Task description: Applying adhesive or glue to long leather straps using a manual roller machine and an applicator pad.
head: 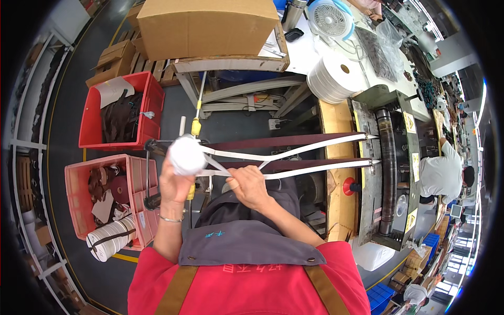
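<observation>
My left hand [173,185] grips a white roll [188,154], lifted before me and slightly blurred. A thin strip runs from the roll to my right hand [250,185], whose thumb and fingers are pinched on it. Two white tapes, the far tape [307,149] and the near tape [315,168], stretch from beside the roll to the roller machine [386,169] on the right. Beneath them lie two dark maroon bands [283,142]. Part of the strip is hidden behind my right hand.
Two crates, one red [151,114] and one pink [134,189], stand at the left with scraps and rolls. A cardboard box [208,31] sits on the far bench. White rolls [334,78] and a fan [330,19] share the table. A person [443,173] works beyond the machine.
</observation>
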Motion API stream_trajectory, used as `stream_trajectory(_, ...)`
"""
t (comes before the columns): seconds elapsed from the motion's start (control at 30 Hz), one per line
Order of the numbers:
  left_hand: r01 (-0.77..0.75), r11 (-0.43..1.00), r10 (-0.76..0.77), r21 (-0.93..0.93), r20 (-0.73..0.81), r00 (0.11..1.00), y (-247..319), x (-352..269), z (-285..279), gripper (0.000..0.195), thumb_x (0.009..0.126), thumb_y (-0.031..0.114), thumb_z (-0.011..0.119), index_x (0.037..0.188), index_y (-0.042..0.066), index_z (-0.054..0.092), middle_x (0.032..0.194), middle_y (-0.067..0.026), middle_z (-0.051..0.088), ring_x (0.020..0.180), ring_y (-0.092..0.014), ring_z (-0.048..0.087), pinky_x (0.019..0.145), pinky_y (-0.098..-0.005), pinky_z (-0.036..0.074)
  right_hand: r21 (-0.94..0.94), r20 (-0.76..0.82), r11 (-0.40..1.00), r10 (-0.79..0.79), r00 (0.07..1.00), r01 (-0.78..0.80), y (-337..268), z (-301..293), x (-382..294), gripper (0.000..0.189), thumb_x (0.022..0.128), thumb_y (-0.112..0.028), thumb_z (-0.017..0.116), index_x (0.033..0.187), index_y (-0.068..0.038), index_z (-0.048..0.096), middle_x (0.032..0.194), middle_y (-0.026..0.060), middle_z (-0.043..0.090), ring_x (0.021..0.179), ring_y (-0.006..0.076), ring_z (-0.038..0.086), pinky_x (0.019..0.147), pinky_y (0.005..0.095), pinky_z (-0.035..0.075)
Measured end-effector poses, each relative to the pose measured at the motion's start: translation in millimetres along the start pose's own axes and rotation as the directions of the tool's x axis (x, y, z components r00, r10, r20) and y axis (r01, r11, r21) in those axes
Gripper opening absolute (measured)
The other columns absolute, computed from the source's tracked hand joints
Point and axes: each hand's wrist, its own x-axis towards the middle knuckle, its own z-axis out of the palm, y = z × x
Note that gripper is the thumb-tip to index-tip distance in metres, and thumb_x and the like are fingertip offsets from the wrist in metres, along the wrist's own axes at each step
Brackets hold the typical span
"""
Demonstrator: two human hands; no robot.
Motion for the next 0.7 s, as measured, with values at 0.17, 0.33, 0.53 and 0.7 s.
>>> stream_trajectory(0.17, -0.169, 0.797, 0.279, 0.58, -0.104, 0.955, 2, 17, -2, 0.035, 0.072, 0.004, 0.054, 0.105, 0.003, 0.043, 0.097, -0.0088, 0.053, 0.083, -0.016, 0.056, 0.063, -0.0283, 0.049, 0.015, 0.226, 1.0, -0.029, 0.974, 0.026, -14, 8, -9, 0.022, 0.079, -0.025, 0.059, 0.07, -0.006, 0.052, 0.057, 0.0063, 0.053, 0.052, 0.0247, 0.054, 0.053, 0.0353, 0.041)
stream_trajectory(0.33, 0.02, 0.583, -0.152, 0.812, 0.085, 0.985, -32, 14, -13, 0.037, 0.068, 0.001, 0.053, 0.104, 0.004, 0.045, 0.084, 0.0007, 0.049, 0.071, -0.003, 0.047, 0.053, -0.0175, 0.041, 0.029, 0.034, 0.986, -0.168, 0.985, 0.167, -27, -4, 24, 0.028, 0.077, -0.024, 0.06, 0.058, -0.008, 0.046, 0.051, 0.0063, 0.05, 0.043, 0.0229, 0.051, 0.043, 0.0331, 0.042)
stream_trajectory(0.53, 0.478, 0.819, -0.556, 0.317, 0.23, 0.799, -43, -9, -23, 0.047, 0.061, 0.014, 0.053, 0.105, -0.002, 0.051, 0.096, -0.0072, 0.057, 0.091, -0.013, 0.054, 0.081, -0.024, 0.041, -0.006, -0.049, 1.0, 0.0, 0.999, 0.0, -4, -12, 32, 0.016, 0.074, -0.014, 0.06, 0.066, -0.006, 0.05, 0.06, 0.0056, 0.052, 0.055, 0.0228, 0.052, 0.053, 0.0324, 0.041)
stream_trajectory(0.7, 0.501, 0.863, -0.472, -0.066, 0.252, 0.845, -42, -3, -37, 0.052, 0.059, 0.013, 0.057, 0.109, -0.002, 0.049, 0.101, -0.0132, 0.058, 0.091, -0.023, 0.059, 0.081, -0.0335, 0.048, -0.034, -0.313, 0.998, 0.042, 0.949, -0.055, 18, -44, -19, 0.012, 0.071, -0.009, 0.063, 0.076, -0.005, 0.052, 0.077, 0.0096, 0.053, 0.062, 0.0241, 0.05, 0.057, 0.032, 0.04)
